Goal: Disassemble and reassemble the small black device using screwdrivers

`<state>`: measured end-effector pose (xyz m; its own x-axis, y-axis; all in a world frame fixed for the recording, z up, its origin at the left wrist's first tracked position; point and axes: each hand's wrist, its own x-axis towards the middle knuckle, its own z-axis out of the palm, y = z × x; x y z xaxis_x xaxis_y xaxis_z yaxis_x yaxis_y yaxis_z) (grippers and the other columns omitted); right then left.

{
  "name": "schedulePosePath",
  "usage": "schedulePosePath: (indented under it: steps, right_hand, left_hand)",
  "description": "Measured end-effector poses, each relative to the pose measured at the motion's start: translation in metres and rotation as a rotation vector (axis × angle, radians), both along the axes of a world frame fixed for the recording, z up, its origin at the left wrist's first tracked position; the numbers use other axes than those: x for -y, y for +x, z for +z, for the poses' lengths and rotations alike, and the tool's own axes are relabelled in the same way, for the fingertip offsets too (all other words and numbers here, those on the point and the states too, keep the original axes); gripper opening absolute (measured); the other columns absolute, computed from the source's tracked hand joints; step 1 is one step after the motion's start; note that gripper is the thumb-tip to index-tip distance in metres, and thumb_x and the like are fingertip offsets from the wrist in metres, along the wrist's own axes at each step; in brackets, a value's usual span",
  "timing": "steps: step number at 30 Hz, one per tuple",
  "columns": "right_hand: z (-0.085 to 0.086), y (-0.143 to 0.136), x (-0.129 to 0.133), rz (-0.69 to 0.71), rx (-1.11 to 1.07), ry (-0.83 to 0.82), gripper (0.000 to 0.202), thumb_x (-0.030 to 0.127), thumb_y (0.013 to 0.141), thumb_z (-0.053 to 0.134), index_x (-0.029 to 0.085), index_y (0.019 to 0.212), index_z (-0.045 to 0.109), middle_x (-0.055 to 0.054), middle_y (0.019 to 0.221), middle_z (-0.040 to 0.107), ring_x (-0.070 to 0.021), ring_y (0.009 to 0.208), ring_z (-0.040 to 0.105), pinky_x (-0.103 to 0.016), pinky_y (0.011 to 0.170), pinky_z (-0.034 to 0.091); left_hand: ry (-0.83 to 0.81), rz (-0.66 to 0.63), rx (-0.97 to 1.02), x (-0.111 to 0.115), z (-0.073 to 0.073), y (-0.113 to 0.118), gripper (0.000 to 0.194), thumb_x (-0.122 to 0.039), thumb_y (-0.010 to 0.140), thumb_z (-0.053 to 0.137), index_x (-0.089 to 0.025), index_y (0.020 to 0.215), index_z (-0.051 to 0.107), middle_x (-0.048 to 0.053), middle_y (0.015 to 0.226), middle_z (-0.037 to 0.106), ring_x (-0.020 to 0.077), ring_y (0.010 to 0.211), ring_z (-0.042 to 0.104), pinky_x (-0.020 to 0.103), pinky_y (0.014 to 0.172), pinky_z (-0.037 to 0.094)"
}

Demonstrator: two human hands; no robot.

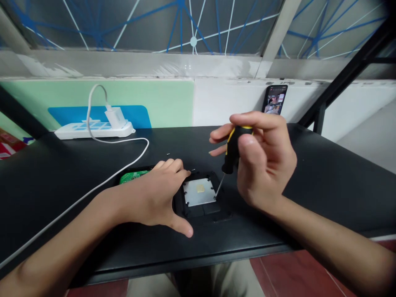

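My right hand [266,161] is closed around a black and yellow screwdriver [232,152], held tilted. Its thin shaft runs down to a screw at the lower right corner of a silver metal plate [200,198]. That plate, with a small yellowish square on it, sits in a black plastic case [207,211] lying open on the table. Across the left part of the case lies my left hand [154,194], thumb spread wide from the fingers. Beneath it a green circuit board [131,176] shows only in part. Two tiny screws, one of them a loose screw [168,154], lie behind the case.
A white power strip [95,130] with a plugged-in charger [115,117] stands at the back left of the black table [324,185]. Its white cable [123,170] runs forward along the left. A phone [274,99] leans against the wall at the back right.
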<state>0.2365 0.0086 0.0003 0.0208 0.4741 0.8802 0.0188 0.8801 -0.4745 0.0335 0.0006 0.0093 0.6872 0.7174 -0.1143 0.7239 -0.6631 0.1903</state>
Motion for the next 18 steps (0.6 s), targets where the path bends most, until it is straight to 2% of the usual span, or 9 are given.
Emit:
schedulePosePath:
  steps: [4, 7, 9, 13, 15, 18]
  right_hand:
    - [0.0005, 0.0003, -0.0028, 0.072, -0.075, -0.006, 0.012, 0.033, 0.099, 0.054, 0.028, 0.101, 0.065, -0.002, 0.089, 0.072, -0.0200, 0.078, 0.072, -0.034, 0.053, 0.061]
    - [0.0033, 0.0016, -0.0057, -0.002, -0.085, 0.017, 0.008, 0.038, 0.094, 0.064, 0.030, 0.095, 0.066, -0.003, 0.093, 0.065, -0.0199, 0.072, 0.068, -0.036, 0.048, 0.058]
    - [0.0054, 0.0027, -0.0070, -0.075, -0.046, 0.051, 0.010, 0.038, 0.089, 0.071, 0.030, 0.093, 0.066, -0.003, 0.093, 0.059, -0.0182, 0.069, 0.064, -0.037, 0.050, 0.058]
    - [0.0069, 0.0037, -0.0087, -0.162, 0.000, 0.123, 0.012, 0.025, 0.085, 0.077, 0.028, 0.092, 0.068, -0.001, 0.090, 0.060, -0.0148, 0.069, 0.063, -0.034, 0.055, 0.057]
    - [0.0058, 0.0033, -0.0090, -0.145, -0.020, 0.096, 0.011, 0.021, 0.087, 0.075, 0.026, 0.095, 0.069, 0.000, 0.088, 0.064, -0.0145, 0.071, 0.065, -0.031, 0.054, 0.058]
    - [0.0033, 0.0031, -0.0085, -0.043, -0.062, 0.025, 0.013, 0.020, 0.095, 0.063, 0.024, 0.106, 0.069, -0.001, 0.089, 0.070, -0.0151, 0.074, 0.070, -0.029, 0.053, 0.059]
  left_hand:
    - [-0.004, -0.004, 0.001, -0.0003, -0.0007, -0.0006, 0.094, -0.076, 0.064, 0.078, -0.019, 0.135, 0.056, 0.012, 0.123, 0.055, 0.0405, 0.120, 0.051, 0.055, 0.109, 0.037]
    - [-0.017, 0.004, 0.000, 0.0001, 0.0000, -0.0006, 0.097, -0.075, 0.064, 0.079, -0.019, 0.138, 0.054, 0.012, 0.120, 0.055, 0.0393, 0.117, 0.052, 0.053, 0.108, 0.039]
    - [-0.019, 0.003, 0.000, 0.0003, 0.0006, -0.0001, 0.096, -0.074, 0.064, 0.080, -0.019, 0.139, 0.054, 0.011, 0.118, 0.054, 0.0382, 0.115, 0.052, 0.052, 0.106, 0.040]
    - [-0.014, 0.000, -0.005, 0.0005, 0.0017, 0.0012, 0.094, -0.074, 0.065, 0.079, -0.018, 0.136, 0.056, 0.012, 0.118, 0.054, 0.0384, 0.115, 0.051, 0.052, 0.107, 0.037]
    - [-0.029, 0.002, -0.013, 0.0008, 0.0022, 0.0015, 0.093, -0.074, 0.065, 0.079, -0.017, 0.135, 0.056, 0.012, 0.117, 0.054, 0.0382, 0.115, 0.051, 0.052, 0.107, 0.037]
    - [-0.042, 0.004, -0.027, 0.0015, 0.0027, 0.0010, 0.096, -0.074, 0.066, 0.078, -0.014, 0.137, 0.056, 0.013, 0.118, 0.053, 0.0379, 0.116, 0.050, 0.051, 0.109, 0.036]
